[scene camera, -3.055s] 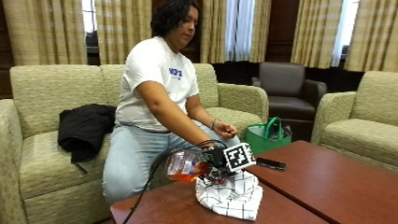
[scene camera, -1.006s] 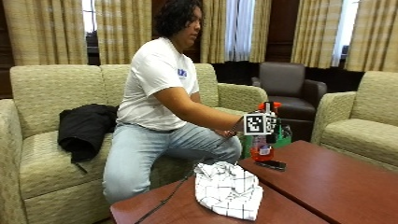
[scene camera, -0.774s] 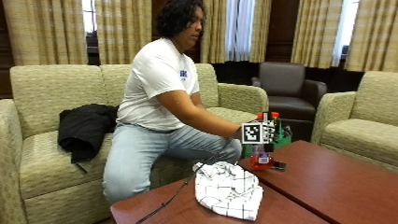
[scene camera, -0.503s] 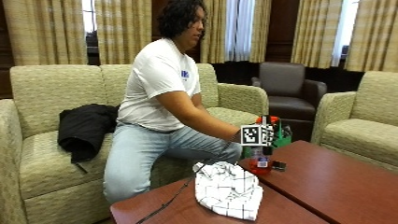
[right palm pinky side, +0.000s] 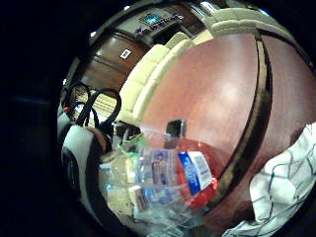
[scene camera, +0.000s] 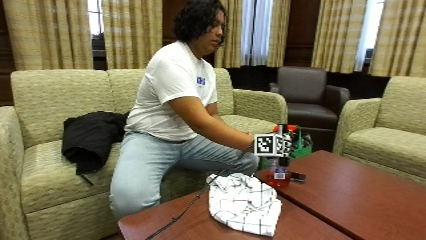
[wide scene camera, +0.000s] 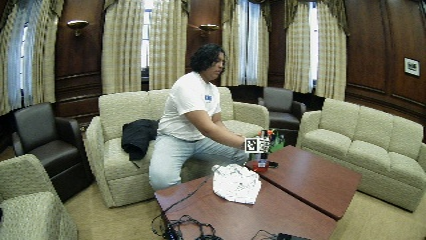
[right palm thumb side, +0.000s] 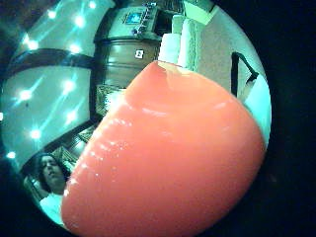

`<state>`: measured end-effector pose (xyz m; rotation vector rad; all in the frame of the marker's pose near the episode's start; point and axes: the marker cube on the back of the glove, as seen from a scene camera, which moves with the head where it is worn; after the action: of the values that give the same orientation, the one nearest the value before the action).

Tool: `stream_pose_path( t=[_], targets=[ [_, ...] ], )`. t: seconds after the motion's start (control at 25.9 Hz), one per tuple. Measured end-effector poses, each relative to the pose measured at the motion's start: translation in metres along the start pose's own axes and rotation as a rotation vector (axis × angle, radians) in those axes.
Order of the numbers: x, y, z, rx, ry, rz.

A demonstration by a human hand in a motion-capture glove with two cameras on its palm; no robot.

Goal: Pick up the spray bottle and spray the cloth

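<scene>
Gripping the clear plastic spray bottle with red liquid (scene camera: 278,176) near its top, my gloved right hand (scene camera: 285,145) is holding it upright on the dark wooden table (scene camera: 346,195) just beside the crumpled white checked cloth (scene camera: 243,202); spraying judged done, next releasing.

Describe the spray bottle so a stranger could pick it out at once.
Start at the dark wooden table in front of the seated person. Beside the crumpled white checked cloth, on the side away from the camera, stands the spray bottle, upright, with the gloved right hand on its top. It is clear plastic with red liquid at the bottom and a blue label, unlike the small dark object next to it.
</scene>
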<state>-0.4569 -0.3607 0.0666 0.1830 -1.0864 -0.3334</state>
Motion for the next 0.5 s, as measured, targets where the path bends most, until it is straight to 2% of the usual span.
stream_pose_path(
  t=[0.35,0.5],
  targets=[
    [0.0004,-0.0047,-0.0009,0.002,-0.006,0.015],
    [-0.0019,-0.0011,0.0042,-0.079,-0.041,0.052]
  ],
)
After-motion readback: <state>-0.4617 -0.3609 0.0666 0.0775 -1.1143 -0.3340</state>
